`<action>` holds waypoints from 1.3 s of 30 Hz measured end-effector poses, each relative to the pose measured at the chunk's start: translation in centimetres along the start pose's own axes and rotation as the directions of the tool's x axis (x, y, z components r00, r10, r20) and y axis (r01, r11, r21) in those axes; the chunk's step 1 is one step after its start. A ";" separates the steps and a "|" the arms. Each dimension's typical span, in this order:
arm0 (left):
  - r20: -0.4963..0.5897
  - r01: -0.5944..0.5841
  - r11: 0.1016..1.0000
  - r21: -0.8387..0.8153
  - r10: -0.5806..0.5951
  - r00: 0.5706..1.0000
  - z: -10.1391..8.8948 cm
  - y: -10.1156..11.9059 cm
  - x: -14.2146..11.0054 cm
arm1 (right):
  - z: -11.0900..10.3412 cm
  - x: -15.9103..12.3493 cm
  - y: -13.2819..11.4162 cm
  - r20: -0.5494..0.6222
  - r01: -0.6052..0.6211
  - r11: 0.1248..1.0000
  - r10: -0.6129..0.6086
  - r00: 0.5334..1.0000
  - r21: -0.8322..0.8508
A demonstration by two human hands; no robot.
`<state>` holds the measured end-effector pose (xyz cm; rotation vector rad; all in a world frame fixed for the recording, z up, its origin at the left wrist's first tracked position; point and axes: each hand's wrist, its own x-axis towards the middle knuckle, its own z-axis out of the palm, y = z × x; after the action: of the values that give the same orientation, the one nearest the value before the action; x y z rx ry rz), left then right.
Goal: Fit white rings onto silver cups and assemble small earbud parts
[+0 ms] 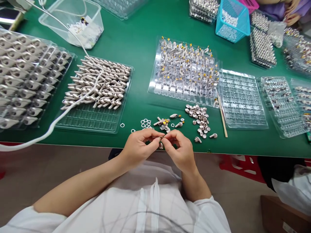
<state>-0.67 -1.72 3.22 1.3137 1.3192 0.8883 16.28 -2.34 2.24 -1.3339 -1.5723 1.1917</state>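
Note:
Just over the table's front edge, my left hand (139, 145) and my right hand (180, 149) meet fingertip to fingertip. Both are closed in a pinch on a small beige earbud piece (161, 146), mostly hidden by the fingers. Right behind them lie loose earbud housings with yellow flex strips (165, 122). White rings (145, 123) are scattered to the left of these. A heap of small rounded earbud caps (199, 117) sits to the right, with a stemmed earbud shell (198, 139) near it.
Left stands a transparent tray of earbud shells (99, 82), crossed by a white cable (52, 126). A transparent tray of flex-fitted earbuds (170, 89) lies ahead, a wooden stick (223, 118) beside it. Farther back are a plastic tub (54, 24) and blue basket (233, 32). Another person's hands (291, 13) show top right.

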 end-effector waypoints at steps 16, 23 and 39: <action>0.153 0.212 0.959 -0.190 -0.184 0.971 -0.3 0.7 0.9 | -0.3 -1.5 0.8 -0.050 0.157 0.987 -0.155 0.987 0.028; 0.254 0.259 0.960 -0.110 -0.224 0.941 -0.6 0.6 1.0 | -0.6 -1.0 0.9 -0.036 0.151 0.986 -0.149 0.988 0.067; 0.359 0.150 0.985 -0.080 -0.112 0.927 -1.5 0.0 0.8 | -1.4 -0.6 0.6 0.027 0.009 0.995 -0.011 1.000 0.095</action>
<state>-1.97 -0.68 3.41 1.2192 1.0488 0.5869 17.89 -2.65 2.05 -1.2524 -1.5205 1.2668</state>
